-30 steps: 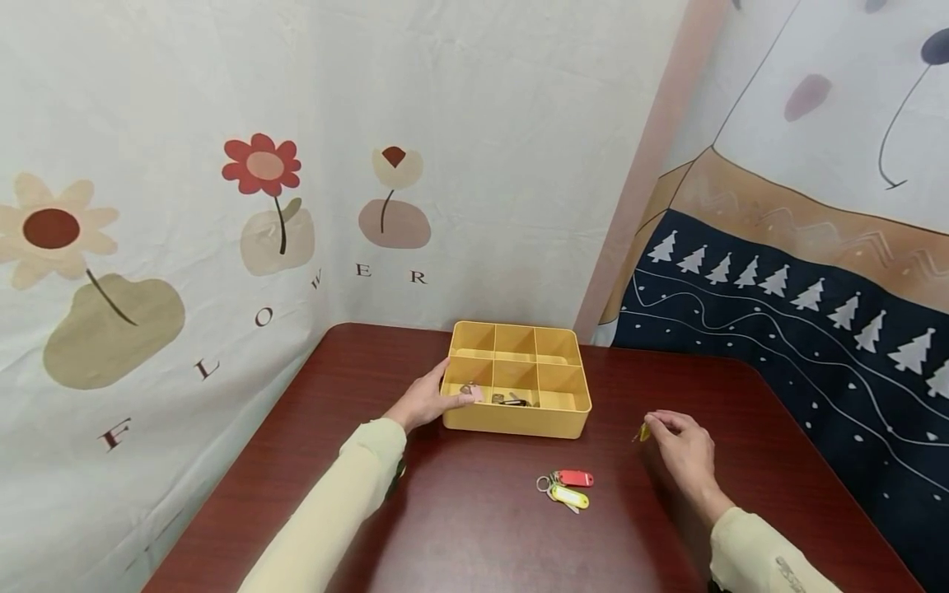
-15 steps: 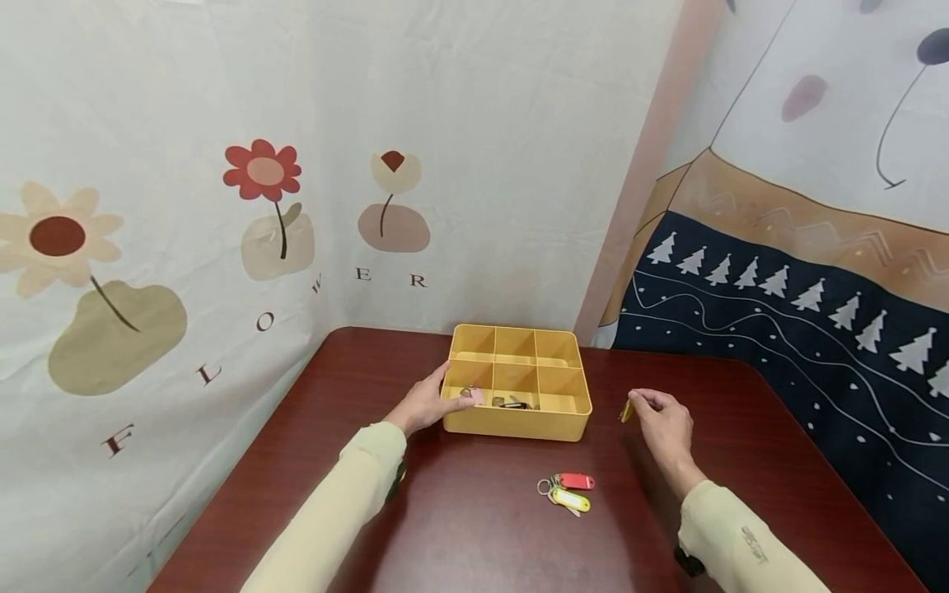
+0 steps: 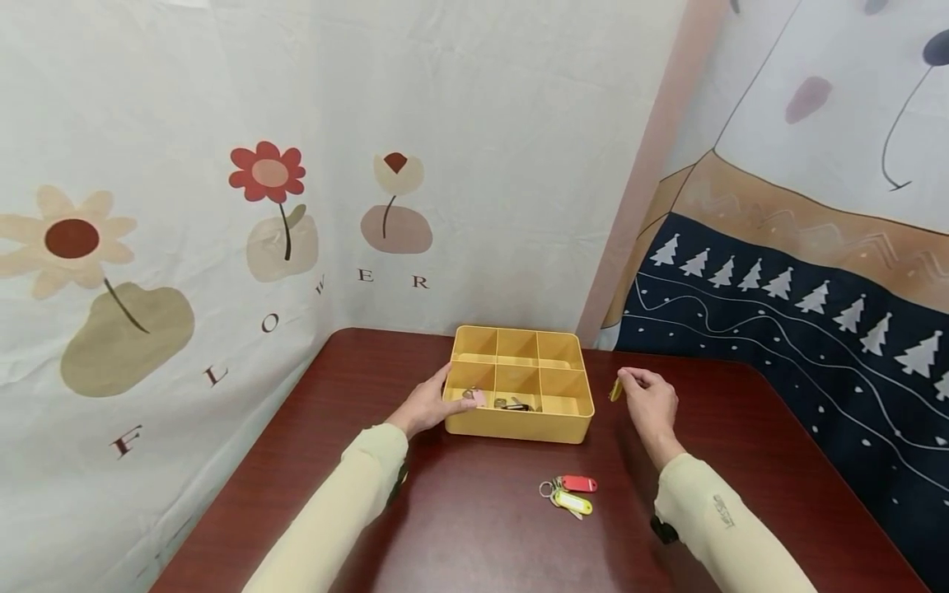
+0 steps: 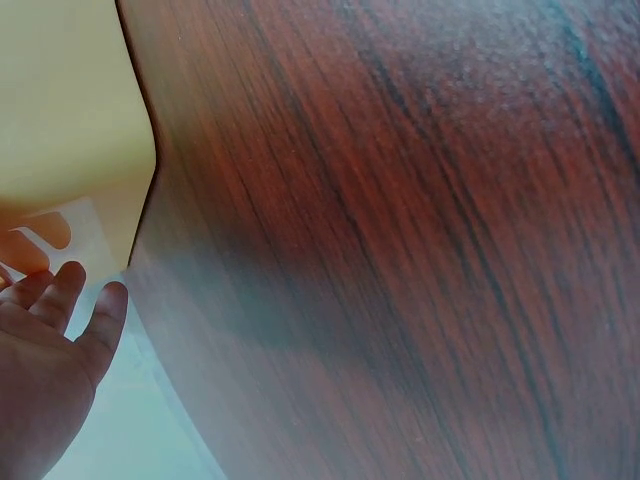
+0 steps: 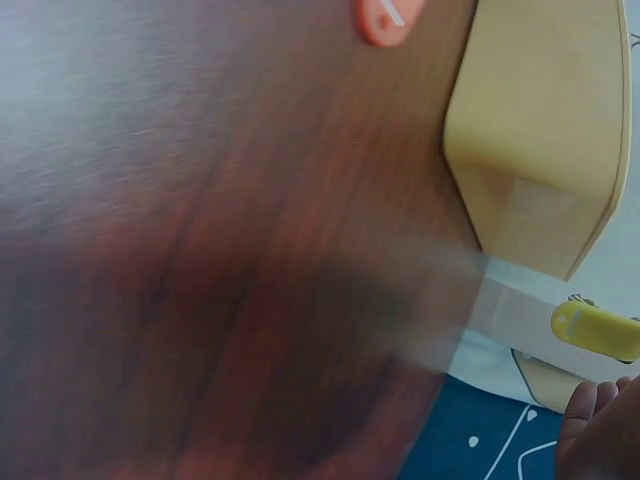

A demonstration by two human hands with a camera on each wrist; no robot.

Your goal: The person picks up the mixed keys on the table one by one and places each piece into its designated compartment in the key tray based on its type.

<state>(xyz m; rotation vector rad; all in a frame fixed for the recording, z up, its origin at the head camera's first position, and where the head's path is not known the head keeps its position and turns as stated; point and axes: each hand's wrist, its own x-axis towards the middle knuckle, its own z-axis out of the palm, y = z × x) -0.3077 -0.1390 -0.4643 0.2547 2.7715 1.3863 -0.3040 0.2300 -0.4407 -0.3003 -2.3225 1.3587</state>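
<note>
At the left front corner of a yellow six-compartment box [image 3: 519,427], my left hand [image 3: 424,405] holds on, thumb over the front rim and fingers along the left side. The left wrist view shows its fingers [image 4: 104,322] against the box wall. My right hand [image 3: 652,405], raised to the right of the box, pinches a yellow key tag [image 3: 615,389] between thumb and fingertips. In the right wrist view this tag [image 5: 595,331] has a bit of metal ring at its end. A pink tag [image 3: 479,398] and dark keys [image 3: 516,405] lie in two front compartments.
On the dark red-brown table [image 3: 474,543], in front of the box, lie keys on a ring [image 3: 546,489] with a red tag [image 3: 578,483] and a yellow tag [image 3: 573,503]. Printed cloth walls [image 3: 511,165] stand behind the table and to both sides.
My right hand has moved left and away from me, bringing the yellow key tag closer to the box's right side. The left hand keeps its place at the box corner.
</note>
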